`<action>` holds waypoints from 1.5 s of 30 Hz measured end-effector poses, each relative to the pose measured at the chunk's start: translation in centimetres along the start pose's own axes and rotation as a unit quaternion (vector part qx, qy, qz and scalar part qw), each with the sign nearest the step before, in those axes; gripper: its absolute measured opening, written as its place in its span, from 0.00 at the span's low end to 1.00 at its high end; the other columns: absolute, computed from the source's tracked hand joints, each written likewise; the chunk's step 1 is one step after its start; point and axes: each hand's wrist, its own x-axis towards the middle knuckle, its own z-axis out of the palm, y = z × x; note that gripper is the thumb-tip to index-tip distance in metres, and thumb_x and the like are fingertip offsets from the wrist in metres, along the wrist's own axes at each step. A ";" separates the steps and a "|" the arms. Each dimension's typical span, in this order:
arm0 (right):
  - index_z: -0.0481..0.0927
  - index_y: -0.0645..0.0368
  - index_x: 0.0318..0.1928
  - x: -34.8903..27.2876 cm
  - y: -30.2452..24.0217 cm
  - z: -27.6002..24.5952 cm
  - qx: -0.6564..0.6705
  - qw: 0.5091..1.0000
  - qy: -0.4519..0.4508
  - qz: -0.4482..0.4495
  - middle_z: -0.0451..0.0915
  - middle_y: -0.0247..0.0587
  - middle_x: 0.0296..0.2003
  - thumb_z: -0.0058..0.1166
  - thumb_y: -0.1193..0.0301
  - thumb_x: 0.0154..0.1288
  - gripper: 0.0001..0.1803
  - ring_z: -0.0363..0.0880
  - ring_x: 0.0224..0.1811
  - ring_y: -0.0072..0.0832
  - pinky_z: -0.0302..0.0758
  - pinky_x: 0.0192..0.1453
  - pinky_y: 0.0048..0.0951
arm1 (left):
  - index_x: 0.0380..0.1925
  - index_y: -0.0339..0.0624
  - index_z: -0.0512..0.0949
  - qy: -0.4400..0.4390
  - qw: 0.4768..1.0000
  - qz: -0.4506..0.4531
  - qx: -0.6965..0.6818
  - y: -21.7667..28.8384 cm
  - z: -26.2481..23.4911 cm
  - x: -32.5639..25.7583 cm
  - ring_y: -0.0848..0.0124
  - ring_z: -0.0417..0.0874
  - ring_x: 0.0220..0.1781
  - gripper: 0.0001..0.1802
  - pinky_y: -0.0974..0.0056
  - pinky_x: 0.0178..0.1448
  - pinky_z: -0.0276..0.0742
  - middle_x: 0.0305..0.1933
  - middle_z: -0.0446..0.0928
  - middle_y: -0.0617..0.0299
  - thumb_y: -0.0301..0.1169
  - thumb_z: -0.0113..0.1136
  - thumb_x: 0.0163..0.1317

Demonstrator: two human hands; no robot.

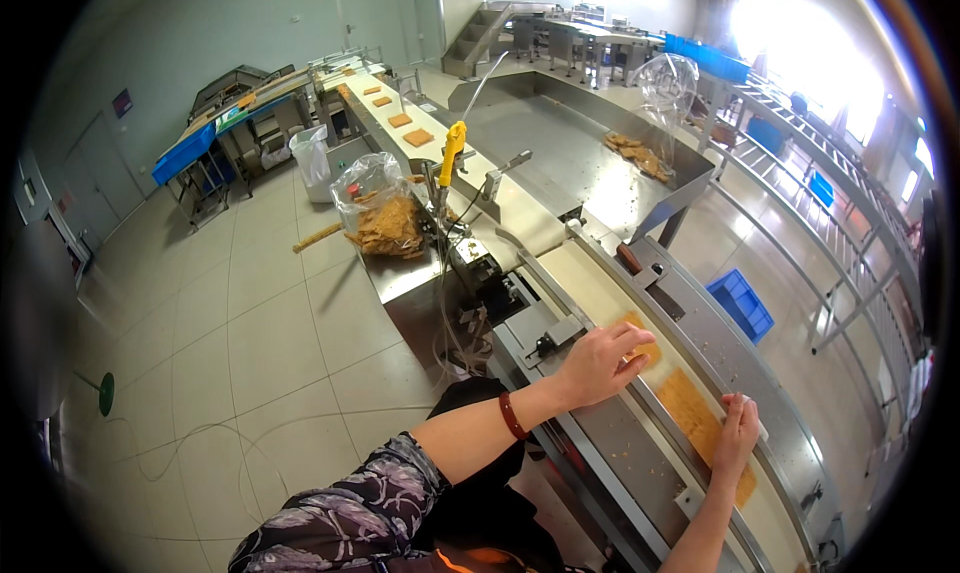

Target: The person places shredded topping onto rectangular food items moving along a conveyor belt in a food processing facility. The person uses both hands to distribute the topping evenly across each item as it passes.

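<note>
My left hand (604,366) reaches over the near conveyor belt (590,278), its fingers loosely bent and apart, with nothing visible in them. Just beyond its fingertips lies a golden-brown flat slab (646,351), partly hidden by the hand. My right hand (737,435) is curled closed at the belt's right rail; whatever its fingers hold, if anything, is hidden. Beside it, a longer golden-brown slab (688,409) lies flat on the belt, its near part covered by that hand and forearm. The slabs look like flat biscuit or pastry sheets.
Square brown pieces (418,137) lie along the farther conveyor (487,178). A clear bag of broken pieces (388,223) sits left of a yellow-handled tool (453,151). A steel tray table (520,123) holds more pieces. A blue crate (740,304) and metal rails (790,223) stand right.
</note>
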 end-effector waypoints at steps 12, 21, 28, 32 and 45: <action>0.81 0.66 0.38 0.0 -0.2 -0.1 0.001 1.000 -0.004 0.001 0.74 0.37 0.32 0.45 0.58 0.86 0.24 0.70 0.34 0.27 0.68 0.42 0.31 | 0.52 0.45 0.80 0.007 1.000 0.009 -0.003 0.0 0.2 0.0 0.68 0.86 0.31 0.13 0.61 0.43 0.81 0.45 0.82 0.61 0.30 0.65 0.69; 0.81 0.65 0.38 0.0 0.1 0.0 0.002 1.000 -0.006 0.010 0.73 0.36 0.32 0.44 0.56 0.86 0.25 0.69 0.33 0.26 0.67 0.41 0.31 | 0.52 0.46 0.80 0.006 1.000 0.003 -0.007 0.0 0.1 0.0 0.68 0.85 0.32 0.13 0.61 0.43 0.81 0.44 0.82 0.60 0.30 0.66 0.69; 0.81 0.65 0.38 0.0 0.5 0.0 -0.002 1.000 -0.005 0.003 0.73 0.36 0.32 0.43 0.57 0.87 0.25 0.69 0.33 0.26 0.67 0.40 0.31 | 0.52 0.46 0.80 0.008 1.000 -0.003 -0.010 -0.2 0.2 0.0 0.69 0.85 0.31 0.13 0.61 0.44 0.80 0.44 0.82 0.61 0.29 0.65 0.69; 0.81 0.64 0.38 0.0 -0.1 -0.2 -0.005 1.000 -0.014 0.002 0.74 0.36 0.32 0.43 0.57 0.87 0.25 0.70 0.34 0.26 0.68 0.42 0.30 | 0.53 0.47 0.80 0.004 1.000 0.000 0.000 -0.1 0.1 0.0 0.69 0.85 0.30 0.13 0.61 0.43 0.81 0.44 0.82 0.61 0.29 0.65 0.69; 0.81 0.66 0.38 -0.1 -0.2 0.0 0.014 1.000 -0.005 0.001 0.71 0.37 0.31 0.45 0.57 0.86 0.25 0.68 0.33 0.26 0.67 0.41 0.30 | 0.52 0.46 0.81 0.013 1.000 0.002 -0.005 0.0 0.0 0.0 0.69 0.84 0.31 0.13 0.63 0.39 0.81 0.42 0.82 0.62 0.29 0.66 0.69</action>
